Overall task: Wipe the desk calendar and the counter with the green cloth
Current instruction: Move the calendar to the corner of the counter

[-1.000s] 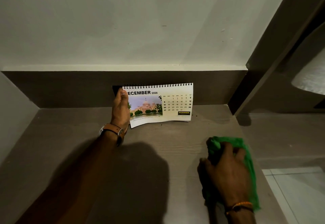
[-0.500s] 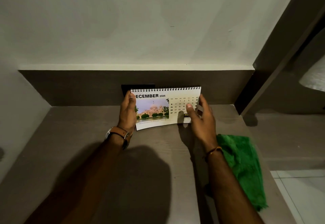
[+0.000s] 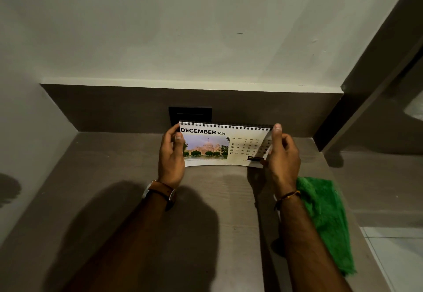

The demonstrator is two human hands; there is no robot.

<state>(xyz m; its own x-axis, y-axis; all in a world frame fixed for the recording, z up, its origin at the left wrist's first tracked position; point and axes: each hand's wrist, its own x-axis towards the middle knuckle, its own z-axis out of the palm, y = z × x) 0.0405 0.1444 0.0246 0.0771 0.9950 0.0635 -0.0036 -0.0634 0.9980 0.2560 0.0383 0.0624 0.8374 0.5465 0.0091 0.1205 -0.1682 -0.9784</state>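
Note:
The spiral-bound desk calendar point(image 3: 219, 145), open at December 2026 with a palace photo, stands near the back of the grey counter point(image 3: 114, 188). My left hand point(image 3: 171, 156) grips its left edge, thumb on the front. My right hand point(image 3: 280, 156) holds its right edge, one finger up at the top corner, covering part of the date grid. The green cloth point(image 3: 325, 218) lies loose and flat on the counter near its right edge, just right of my right forearm, with no hand on it.
A dark wall plate point(image 3: 190, 114) sits on the grey backsplash behind the calendar. A dark vertical panel point(image 3: 366, 81) closes the counter's right side. White floor tiles point(image 3: 398, 259) show below the counter's right edge. My arms cast shadows on the counter.
My right hand let go of the green cloth, which now lies on the counter, and moved up to grip the calendar's right edge. The left hand kept hold of the left edge.

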